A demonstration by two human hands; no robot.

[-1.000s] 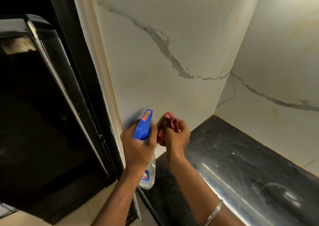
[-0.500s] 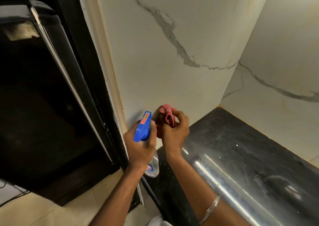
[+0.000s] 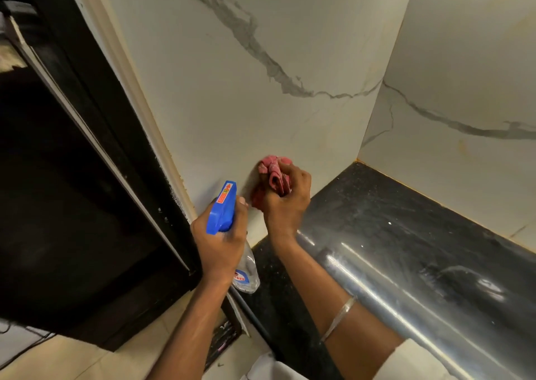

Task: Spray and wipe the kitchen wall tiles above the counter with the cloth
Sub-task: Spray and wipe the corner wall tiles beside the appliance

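My right hand [image 3: 285, 202] is closed around a crumpled pink cloth [image 3: 272, 169] and presses it against the white marble-look wall tile [image 3: 232, 104], low down near the counter. My left hand [image 3: 219, 245] grips a clear spray bottle [image 3: 246, 275] with a blue trigger head [image 3: 222, 208], its nozzle pointing at the wall just left of the cloth. The bottle's lower body hangs below my fist.
A glossy black granite counter [image 3: 406, 249] runs to the right, meeting a second tiled wall [image 3: 464, 75] in the corner. A tall black appliance [image 3: 72, 191] stands at the left beside a cream wall edge. Cables lie on the pale floor at the bottom left.
My right hand with the cloth has shifted slightly up and to the right along the tile. The left hand keeps the bottle in about the same place. My view has tilted down.
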